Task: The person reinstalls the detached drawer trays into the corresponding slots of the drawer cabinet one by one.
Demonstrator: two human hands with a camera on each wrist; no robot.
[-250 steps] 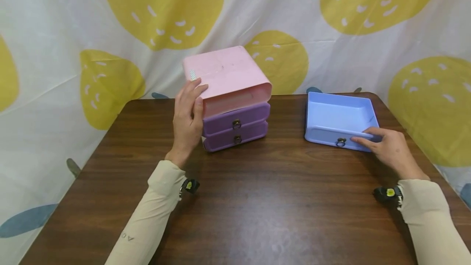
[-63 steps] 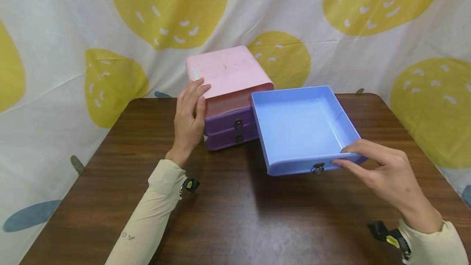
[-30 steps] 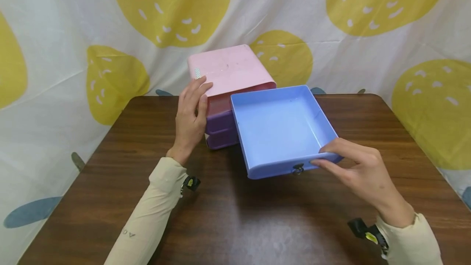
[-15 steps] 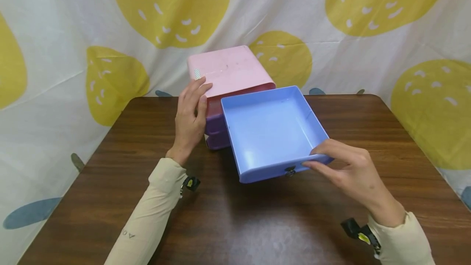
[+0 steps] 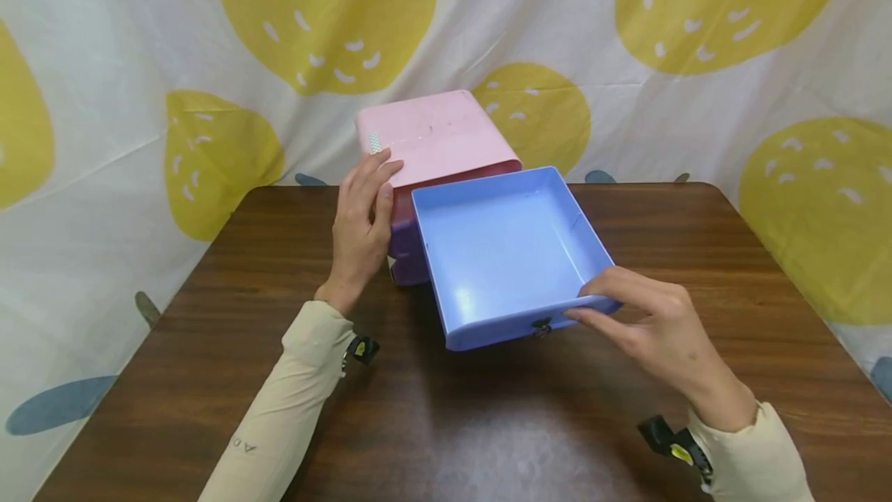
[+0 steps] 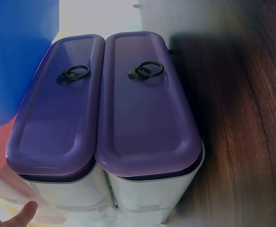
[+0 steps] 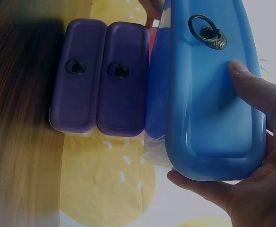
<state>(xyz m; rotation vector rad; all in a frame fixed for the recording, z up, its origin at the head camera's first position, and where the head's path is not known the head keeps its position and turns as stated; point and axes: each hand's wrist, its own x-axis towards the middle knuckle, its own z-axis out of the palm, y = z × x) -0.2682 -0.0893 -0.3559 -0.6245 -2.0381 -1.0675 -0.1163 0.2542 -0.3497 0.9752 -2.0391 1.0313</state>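
Note:
A stacked drawer cabinet stands at the table's back, its pink top casing point(image 5: 435, 134) open at the front. Beneath sit two purple drawers point(image 6: 150, 104) with ring pulls, partly hidden in the head view. My left hand point(image 5: 360, 223) rests on the casing's left side, fingers lying over the top corner and thumb by the front edge. With my right hand point(image 5: 648, 316) I grip the empty blue drawer point(image 5: 512, 246) by its front right corner, thumb on the front panel beside the ring pull point(image 7: 208, 32). The drawer hangs above the table, its back end overlapping the casing's opening.
The brown wooden table point(image 5: 557, 424) lies under everything. A white cloth with yellow fruit prints point(image 5: 320, 14) hangs right behind it. Small dark cameras sit on both wrists over pale sleeves point(image 5: 279, 409).
The blue drawer was lifted off the table's right side and carried left to the cabinet's front. Over the last second it has shifted slightly further left. The left hand has stayed on the casing.

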